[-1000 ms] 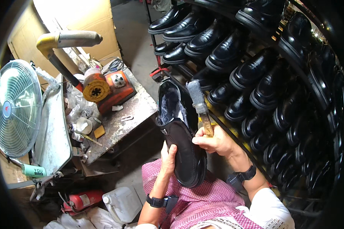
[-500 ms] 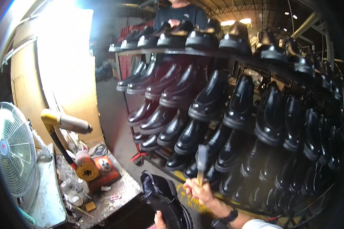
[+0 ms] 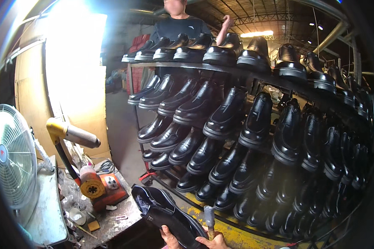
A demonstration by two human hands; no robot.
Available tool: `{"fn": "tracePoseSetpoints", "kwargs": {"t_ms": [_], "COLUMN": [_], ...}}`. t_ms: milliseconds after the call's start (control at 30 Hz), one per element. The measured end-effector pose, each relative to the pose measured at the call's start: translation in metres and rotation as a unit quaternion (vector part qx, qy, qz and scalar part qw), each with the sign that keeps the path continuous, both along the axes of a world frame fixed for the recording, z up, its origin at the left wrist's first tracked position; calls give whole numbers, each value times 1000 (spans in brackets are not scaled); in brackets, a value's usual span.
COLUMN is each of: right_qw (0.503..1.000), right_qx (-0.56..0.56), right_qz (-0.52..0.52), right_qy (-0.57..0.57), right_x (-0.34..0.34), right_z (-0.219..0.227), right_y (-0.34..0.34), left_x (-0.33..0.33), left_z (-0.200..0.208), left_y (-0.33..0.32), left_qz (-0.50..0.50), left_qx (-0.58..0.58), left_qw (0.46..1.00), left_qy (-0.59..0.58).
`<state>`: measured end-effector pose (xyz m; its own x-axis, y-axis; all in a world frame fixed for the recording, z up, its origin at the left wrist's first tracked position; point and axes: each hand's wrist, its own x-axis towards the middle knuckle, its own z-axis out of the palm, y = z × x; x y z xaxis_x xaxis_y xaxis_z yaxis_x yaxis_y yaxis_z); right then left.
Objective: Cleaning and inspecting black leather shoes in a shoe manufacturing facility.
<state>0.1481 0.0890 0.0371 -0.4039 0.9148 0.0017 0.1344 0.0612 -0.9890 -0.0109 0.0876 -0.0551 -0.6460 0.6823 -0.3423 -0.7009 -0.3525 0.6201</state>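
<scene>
A black leather ankle boot (image 3: 170, 218) lies tilted in front of me, its opening up and to the left, its thick sole along the right side. My left hand (image 3: 169, 238) is closed on its near side, thumb and fingers against the leather. Close to the other end of the boot, my right hand (image 3: 214, 240) grips a wooden-handled tool with a grey head (image 3: 210, 216), held head up; I cannot make out its exact kind. The right thumb reaches to the boot and seems to touch it. Both hands are partly cut off by the lower edge.
A wheeled rack (image 3: 166, 65) of black shoes fills the middle and right. Behind it stands a person in a dark shirt (image 3: 180, 27), one hand raised. On the left are a fan (image 3: 12, 155), a yellow-and-orange machine (image 3: 97, 186) and a cluttered workbench (image 3: 129, 216).
My right hand has come down and left with the tool, to the boot. The boot has shifted left and tilted further. Behind the rack, the person has raised a hand.
</scene>
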Motion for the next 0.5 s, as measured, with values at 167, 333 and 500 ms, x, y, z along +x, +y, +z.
{"fn": "tracePoseSetpoints", "kwargs": {"t_ms": [167, 333, 500], "right_qw": [997, 995, 987], "right_qx": [69, 2, 154], "right_qz": [11, 11, -22], "right_qy": [21, 97, -42], "right_x": [1, -8, -18], "right_z": [-13, -10, -7], "right_y": [0, -10, 19], "left_x": [18, 15, -1], "left_z": [21, 7, 20], "left_y": [-5, -15, -14], "left_qz": [44, 3, -80], "left_qx": [107, 132, -46], "left_qw": [987, 989, 994], "left_qy": [116, 72, 59]}}
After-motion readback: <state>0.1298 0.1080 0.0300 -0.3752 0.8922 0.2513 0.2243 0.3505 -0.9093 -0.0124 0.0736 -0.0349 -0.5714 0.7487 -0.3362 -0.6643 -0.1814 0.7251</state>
